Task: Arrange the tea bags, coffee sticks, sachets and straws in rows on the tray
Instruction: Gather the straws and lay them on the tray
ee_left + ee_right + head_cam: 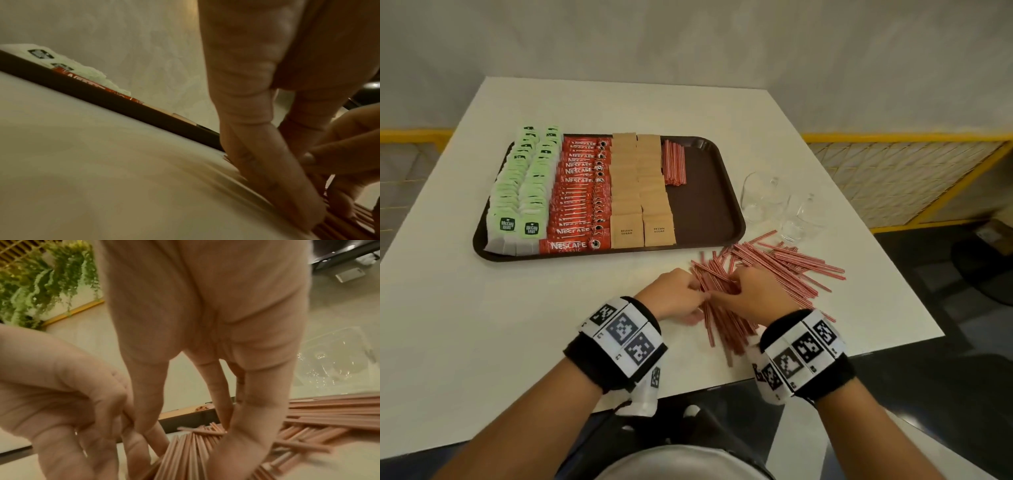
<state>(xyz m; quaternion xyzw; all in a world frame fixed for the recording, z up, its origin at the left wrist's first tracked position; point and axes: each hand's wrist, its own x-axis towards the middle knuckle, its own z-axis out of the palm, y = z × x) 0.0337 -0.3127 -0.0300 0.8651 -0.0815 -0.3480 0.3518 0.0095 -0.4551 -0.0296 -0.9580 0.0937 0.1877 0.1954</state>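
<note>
The brown tray (705, 212) carries two rows of green tea bags (520, 192), a row of red coffee sticks (578, 198), two rows of brown sugar sachets (640, 192) and a small bunch of red striped straws (673, 161) at its far end. A loose straw pile (791, 267) lies on the table in front of the tray's right corner. My left hand (697, 301) and right hand (732, 291) meet over a straw bundle (722, 325) and grip it from both sides. In the right wrist view my thumb and fingers (236, 434) straddle the bundle (185, 459).
Two clear glass mugs (760, 195) (799, 216) stand right of the tray, just behind the straw pile. The right side of the tray floor is bare. The table's front edge is close behind my wrists, its right edge just past the straw pile.
</note>
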